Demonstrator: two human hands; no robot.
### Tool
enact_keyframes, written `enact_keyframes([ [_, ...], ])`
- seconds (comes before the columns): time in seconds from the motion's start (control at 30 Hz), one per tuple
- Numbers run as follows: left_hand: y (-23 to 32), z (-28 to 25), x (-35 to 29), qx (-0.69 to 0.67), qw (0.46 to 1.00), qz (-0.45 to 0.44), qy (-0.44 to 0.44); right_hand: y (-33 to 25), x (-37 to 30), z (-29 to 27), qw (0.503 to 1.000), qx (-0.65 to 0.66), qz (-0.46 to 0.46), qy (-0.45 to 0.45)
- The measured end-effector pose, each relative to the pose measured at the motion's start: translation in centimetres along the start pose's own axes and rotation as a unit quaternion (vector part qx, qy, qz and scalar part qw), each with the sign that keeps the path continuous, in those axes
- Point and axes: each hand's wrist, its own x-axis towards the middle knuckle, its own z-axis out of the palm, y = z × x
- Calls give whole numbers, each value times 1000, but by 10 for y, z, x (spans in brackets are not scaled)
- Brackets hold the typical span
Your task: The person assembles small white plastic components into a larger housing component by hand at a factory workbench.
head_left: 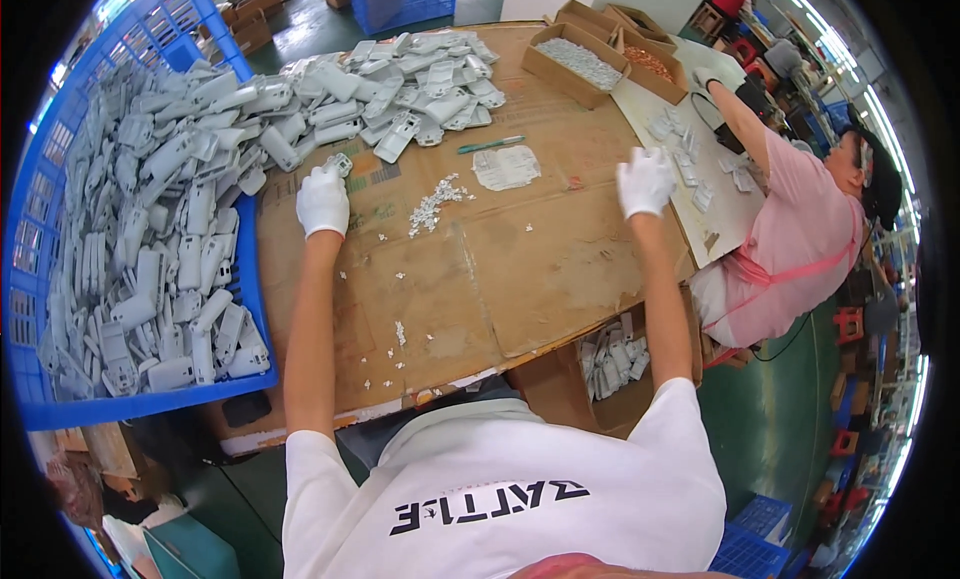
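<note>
My left hand, in a white glove, is closed around the lower end of a small pale plastic housing, just in front of the heap of light grey plastic housings. My right hand, also gloved in white, hovers near the right edge of the cardboard-covered table. Its fingers are blurred, and whether anything is in them does not show. Between my hands lies a small pile of tiny white parts. A green pen and a torn paper slip rest just beyond it.
A large blue crate full of housings stands at the left. Cardboard boxes of small silvery parts and copper-coloured parts sit at the far right. A co-worker in pink reaches over a pale board. Below the table edge is a box of housings.
</note>
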Motion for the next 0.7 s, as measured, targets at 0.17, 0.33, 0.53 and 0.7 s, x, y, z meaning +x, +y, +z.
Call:
enact_keyframes([
  [0.17,-4,-14,-40,-45,998,-37,-4,-142,-79,-33,861,464,-197,-61],
  [0.33,-29,-27,-62,-14,997,35,63,-191,-70,-41,895,404,-124,-141],
  [0.53,-26,-32,-91,-114,990,-83,2,-207,-59,-33,916,333,-123,-185],
  [0.7,-25,-57,-143,-283,948,-100,104,-211,-58,-65,930,230,-148,-244],
])
